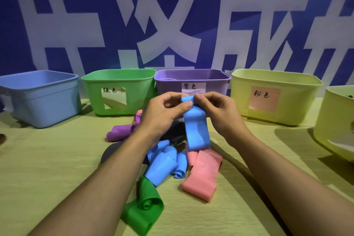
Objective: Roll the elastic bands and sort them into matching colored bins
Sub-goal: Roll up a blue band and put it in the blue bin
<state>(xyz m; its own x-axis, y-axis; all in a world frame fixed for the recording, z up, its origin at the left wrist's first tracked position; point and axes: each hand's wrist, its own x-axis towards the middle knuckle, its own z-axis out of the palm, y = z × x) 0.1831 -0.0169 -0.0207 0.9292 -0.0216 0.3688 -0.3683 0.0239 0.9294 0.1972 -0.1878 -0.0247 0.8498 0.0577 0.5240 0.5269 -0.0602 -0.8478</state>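
1. While both arms reach forward, the left hand (164,109) and right hand (216,109) each grip, with pinching fingers, the top of a blue band (195,126).
2. The band hangs down, smooth and wide, above the surface (47,159), in front of the purple bin (191,76).

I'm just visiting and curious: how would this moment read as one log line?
step: rolling | left hand and right hand: pinch top of blue band | loose bands pile: on table | blue bin: far left

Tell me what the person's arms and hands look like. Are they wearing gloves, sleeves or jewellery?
Both forearms are bare as far as the picture shows, with no sleeves in view. The left hand and right hand wear no gloves; no rings, watch or bracelets are visible. Fingernails look short and unpainted.
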